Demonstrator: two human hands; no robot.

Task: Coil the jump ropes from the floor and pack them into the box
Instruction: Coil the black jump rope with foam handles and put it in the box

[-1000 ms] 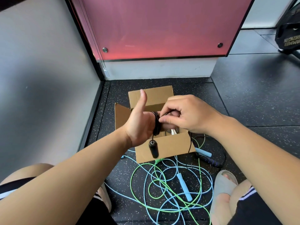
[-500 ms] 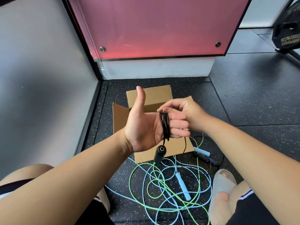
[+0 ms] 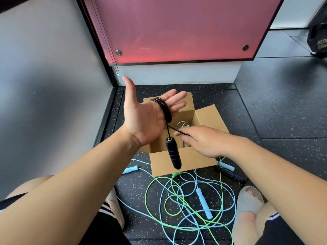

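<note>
Two bare arms reach out over a dark, speckled floor. A big pink panel hangs on the wall behind.

A brown cardboard box sits open on the floor, with its flaps folded out.

The left hand is held up over the back of the box. Its palm faces up, its fingers are straight and its thumb points up, so its grip is released. The black jump rope is wound in a tight coil round those fingers.

The right hand is low over the open box. Its grip pinches the loose black cord that runs down from the coil.

A green rope and a light blue rope lie in a tangle on the floor, just in front of the box. A grey sandal is next to them on the right.

One black handle with blue rings hangs from the coil, in front of the box's near wall. Another dark handle lies on the floor to the right of the box.

A small shiny coil lies inside the box.
</note>
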